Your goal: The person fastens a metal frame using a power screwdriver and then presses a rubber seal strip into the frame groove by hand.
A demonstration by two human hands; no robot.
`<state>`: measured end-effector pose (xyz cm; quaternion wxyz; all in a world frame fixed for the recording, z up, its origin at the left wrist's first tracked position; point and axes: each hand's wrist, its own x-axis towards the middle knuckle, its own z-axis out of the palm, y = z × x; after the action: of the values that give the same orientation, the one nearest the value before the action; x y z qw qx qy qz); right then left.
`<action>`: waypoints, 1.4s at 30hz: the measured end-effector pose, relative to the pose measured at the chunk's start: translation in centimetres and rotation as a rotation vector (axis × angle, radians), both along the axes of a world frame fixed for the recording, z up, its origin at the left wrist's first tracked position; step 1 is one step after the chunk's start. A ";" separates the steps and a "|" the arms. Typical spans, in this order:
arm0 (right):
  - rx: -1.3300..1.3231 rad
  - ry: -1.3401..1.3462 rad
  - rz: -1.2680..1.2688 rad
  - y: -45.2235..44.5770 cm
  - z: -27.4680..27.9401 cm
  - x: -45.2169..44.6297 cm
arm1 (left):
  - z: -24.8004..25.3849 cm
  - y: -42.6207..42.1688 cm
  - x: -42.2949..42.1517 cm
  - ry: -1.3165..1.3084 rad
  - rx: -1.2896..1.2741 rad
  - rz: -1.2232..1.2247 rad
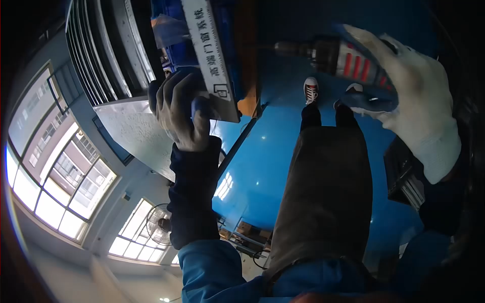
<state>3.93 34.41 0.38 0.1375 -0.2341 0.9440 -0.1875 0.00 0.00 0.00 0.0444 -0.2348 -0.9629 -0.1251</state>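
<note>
My right hand, in a pale work glove, is wrapped around a power drill with red stripes on its dark body. The drill's chuck points left, toward the workpiece, and is apart from it; motion blurs its tip. My left hand, in a grey glove with dark fingertips, is closed on the near end of a long profile. White film with printed Chinese characters covers the profile's face. Part of my left fingers is hidden behind the profile's edge.
Several stacked metal profiles stand at upper left, beside a pale sheet-like surface. Blue bins sit behind the held profile. A dark box is at right. A fan and windows are farther off. My shoes rest on blue floor.
</note>
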 end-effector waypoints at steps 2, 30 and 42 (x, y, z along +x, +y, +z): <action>-0.368 -0.240 -0.182 1.3 -0.8 1.1 | 0.0 -0.4 -0.1 0.003 0.030 -0.004; -0.659 0.234 -0.435 -12.1 -3.0 -0.3 | 1.3 0.7 -0.5 -0.024 0.242 0.348; 0.035 -0.016 -0.049 -6.8 10.6 -8.0 | 3.0 5.2 -0.1 0.024 0.857 0.992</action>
<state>-4.07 27.58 11.03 0.1444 -0.2068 0.9515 -0.1761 -0.14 5.24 3.03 0.1972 0.2745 -0.8211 -0.4599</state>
